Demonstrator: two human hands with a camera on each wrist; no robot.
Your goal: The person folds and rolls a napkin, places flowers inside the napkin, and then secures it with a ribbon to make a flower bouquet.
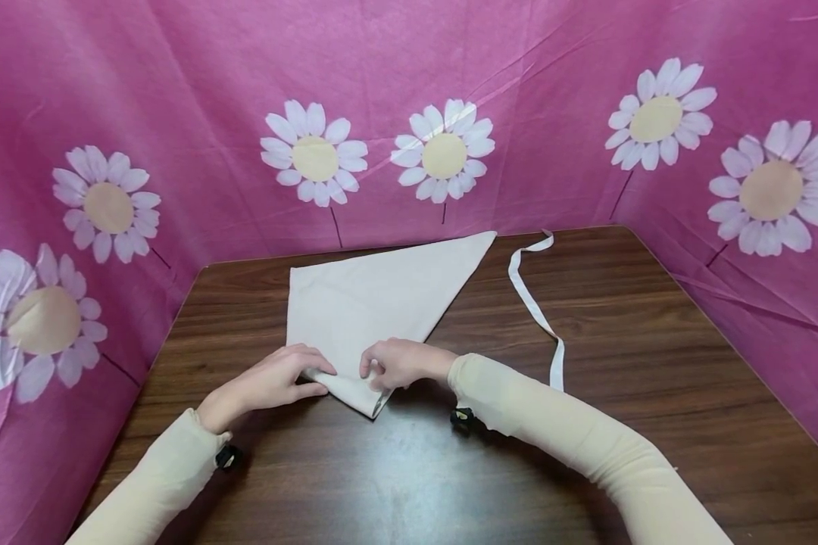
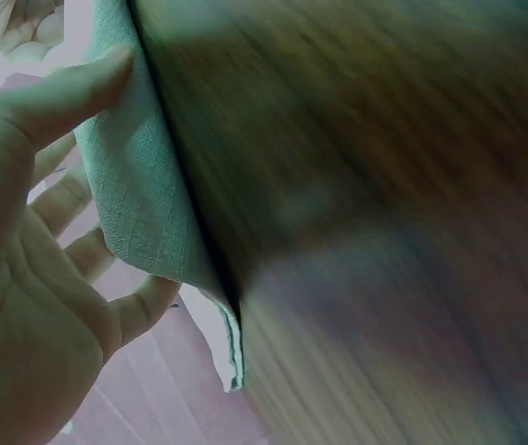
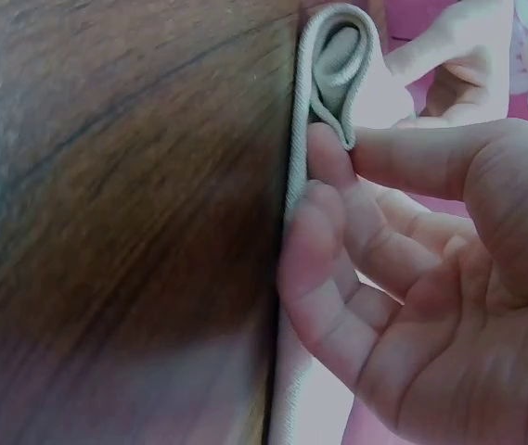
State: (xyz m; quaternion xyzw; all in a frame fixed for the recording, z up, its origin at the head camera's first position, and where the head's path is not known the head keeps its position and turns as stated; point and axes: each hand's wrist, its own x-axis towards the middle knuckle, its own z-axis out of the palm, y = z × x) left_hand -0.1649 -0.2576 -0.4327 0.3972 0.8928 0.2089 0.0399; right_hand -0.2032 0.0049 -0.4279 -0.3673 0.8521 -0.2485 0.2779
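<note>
Pinching the woven beige cloth (image 1: 364, 303) along its rolled edge are the left hand (image 1: 276, 380) and right hand (image 1: 401, 363).

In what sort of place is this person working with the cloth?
Perhaps an improvised indoor workspace: a wood-grained table has pink, daisy-patterned hanging fabric around three sides, with a pale cloth and a white ribbon on top.

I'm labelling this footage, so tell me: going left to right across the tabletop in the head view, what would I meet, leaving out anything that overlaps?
Left hand → right hand → white ribbon.
</note>
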